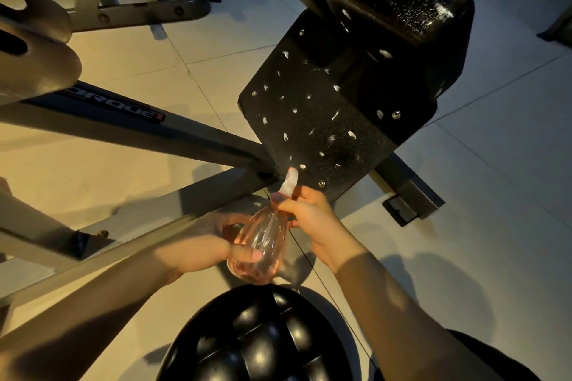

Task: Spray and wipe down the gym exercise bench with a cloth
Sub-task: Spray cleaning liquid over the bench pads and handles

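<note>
Bare forearms (108,288) reaching to the frame's edge. Pinkish polished thumbnails (255,255) on left hand (216,244) and right hand (312,216). Dark black clothing (483,353) glimpsed low right.

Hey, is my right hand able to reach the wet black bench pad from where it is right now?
Probably yes. The right hand sits just short of the bench pad, at its near edge, with nothing between them. But it grips the spray bottle by its head, so it isn't free to wipe.

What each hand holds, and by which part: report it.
One spray bottle: left hand grips its body, right hand grips the neck under the nozzle.
</note>
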